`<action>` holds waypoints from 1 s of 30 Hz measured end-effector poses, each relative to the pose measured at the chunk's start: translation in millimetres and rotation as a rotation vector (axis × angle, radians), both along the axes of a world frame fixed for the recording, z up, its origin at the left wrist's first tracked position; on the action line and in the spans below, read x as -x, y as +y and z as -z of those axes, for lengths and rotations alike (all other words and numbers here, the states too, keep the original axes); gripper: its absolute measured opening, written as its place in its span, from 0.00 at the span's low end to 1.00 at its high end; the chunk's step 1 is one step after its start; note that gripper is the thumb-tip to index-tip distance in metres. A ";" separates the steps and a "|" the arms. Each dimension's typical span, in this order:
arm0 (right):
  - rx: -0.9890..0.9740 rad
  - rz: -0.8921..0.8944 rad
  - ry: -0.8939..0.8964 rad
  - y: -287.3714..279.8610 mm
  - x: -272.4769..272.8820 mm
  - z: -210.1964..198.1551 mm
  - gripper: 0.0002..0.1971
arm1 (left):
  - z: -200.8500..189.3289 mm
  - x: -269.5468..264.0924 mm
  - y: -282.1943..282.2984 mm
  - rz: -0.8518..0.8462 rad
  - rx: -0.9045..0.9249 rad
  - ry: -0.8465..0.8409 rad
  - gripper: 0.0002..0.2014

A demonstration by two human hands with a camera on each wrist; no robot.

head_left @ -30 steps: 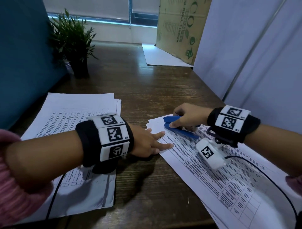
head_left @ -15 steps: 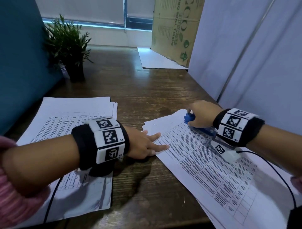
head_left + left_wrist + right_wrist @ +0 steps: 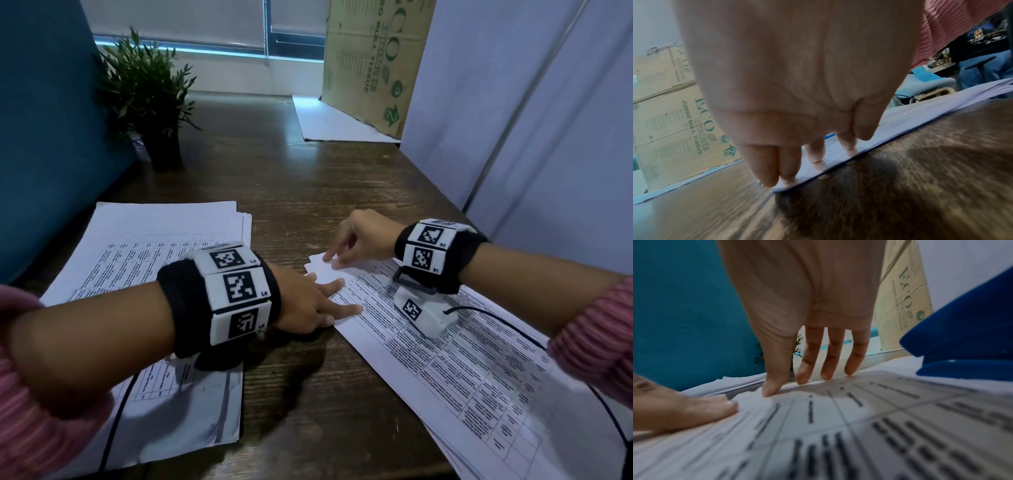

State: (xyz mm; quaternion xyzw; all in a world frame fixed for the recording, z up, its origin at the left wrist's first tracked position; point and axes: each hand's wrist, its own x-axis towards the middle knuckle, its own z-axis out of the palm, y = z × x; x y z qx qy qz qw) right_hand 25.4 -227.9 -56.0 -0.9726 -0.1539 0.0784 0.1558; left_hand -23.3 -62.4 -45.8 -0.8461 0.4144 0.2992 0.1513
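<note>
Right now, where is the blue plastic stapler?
Right wrist view: blue plastic stapler rests on the printed paper sheets, right of the right hand; unseen from the head.

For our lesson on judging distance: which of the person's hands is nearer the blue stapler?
Right. The right hand touches the printed sheets with the blue stapler close beside it; the left hand presses the sheets' edge on the right hand's other side.

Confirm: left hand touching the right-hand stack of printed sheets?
Touching. Left wrist view shows fingertips of the left hand pressed on the edge of the stack, no gap; head view agrees.
</note>
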 end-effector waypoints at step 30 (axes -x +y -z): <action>0.217 0.008 0.077 -42.1 -8.2 -24.7 0.07 | -3.4 2.7 -0.2 0.005 -0.011 -0.001 0.24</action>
